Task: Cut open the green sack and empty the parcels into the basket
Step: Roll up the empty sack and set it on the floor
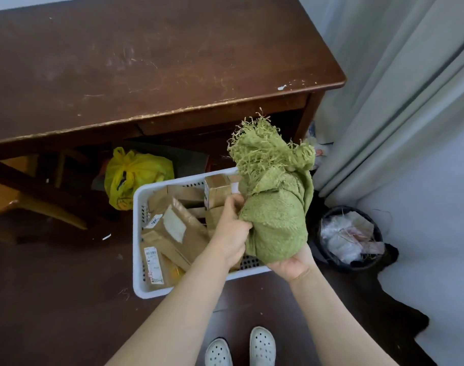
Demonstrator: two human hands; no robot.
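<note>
Desk [159,62]: behind. Basket [137,233]: white, on floor, filled with parcels [172,228]. Sack [276,207]: bunched, frayed mouth upward, held over basket's right edge. Bin [343,209]: just beside. Left hand [231,233]: fingers clenched into sack's side. Right hand [291,265]: placed under sack; finger state cannot be told. Risk: leftover parcels may be spilled into bin if tipped rightward.

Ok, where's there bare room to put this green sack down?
The desk top is bare. The floor left of the white basket is open, as is the strip between it and the shoes. Crowded: the basket is full of parcels, the bin by the curtain is stuffed, and a yellow bag sits under the desk.
</note>
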